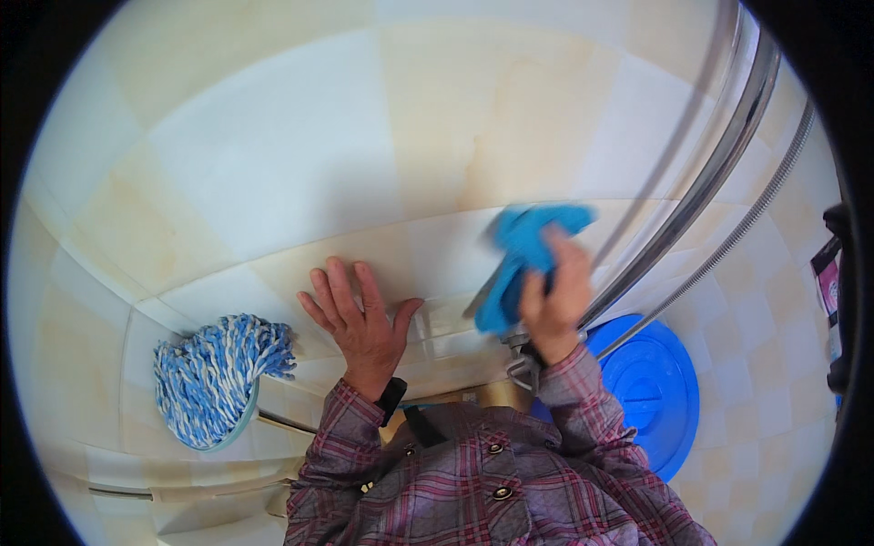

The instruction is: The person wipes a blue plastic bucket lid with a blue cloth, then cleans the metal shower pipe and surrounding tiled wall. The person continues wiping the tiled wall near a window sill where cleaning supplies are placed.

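Note:
My right hand (561, 293) grips a bright blue cloth (526, 252) and holds it against the tiled wall (471, 136); hand and cloth are somewhat blurred. Part of the cloth hangs down to the left of my fingers. To the left, my left hand (362, 321) is spread on the cream and white tiles with nothing in it, fingers pointing up and thumb out to the right. Just below the cloth, partly behind my right wrist, is a metal tap fitting (522, 368).
A chrome pipe (710, 164) and a ribbed metal hose (744, 222) run down the right side. Beside my right forearm is a round blue plastic lid (642, 389). A blue and white string mop head (212, 375) stands at the left, near my left forearm.

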The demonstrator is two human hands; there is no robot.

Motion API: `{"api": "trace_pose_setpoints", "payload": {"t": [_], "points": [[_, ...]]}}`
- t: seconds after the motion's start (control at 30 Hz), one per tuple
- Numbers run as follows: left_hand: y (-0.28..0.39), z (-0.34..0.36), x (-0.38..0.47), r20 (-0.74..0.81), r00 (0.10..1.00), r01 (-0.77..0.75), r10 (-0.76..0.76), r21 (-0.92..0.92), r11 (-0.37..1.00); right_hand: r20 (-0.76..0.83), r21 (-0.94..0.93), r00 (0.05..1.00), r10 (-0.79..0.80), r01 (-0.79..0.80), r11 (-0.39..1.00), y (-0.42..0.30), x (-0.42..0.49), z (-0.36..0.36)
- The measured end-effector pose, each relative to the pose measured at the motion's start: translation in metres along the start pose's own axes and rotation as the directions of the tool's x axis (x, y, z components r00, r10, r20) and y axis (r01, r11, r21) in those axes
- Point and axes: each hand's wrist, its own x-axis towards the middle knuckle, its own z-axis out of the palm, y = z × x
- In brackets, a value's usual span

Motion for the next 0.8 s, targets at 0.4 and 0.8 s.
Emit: {"api": "trace_pose_setpoints", "payload": {"t": [0.4,0.8], "points": [[0.003,-0.006,0.019,-0.035,0.999,0.001,-0.002,-0.022,1.0,0.265,0.148,0.935,-0.234,0.201,0.968,-0.042,-0.001,0.014],[0.001,-0.005,0.012,0.048,0.999,0.019,-0.02,0.021,1.0,0.426,0.202,0.888,-0.173,0.093,0.975,-0.031,-0.049,0.013]]}}
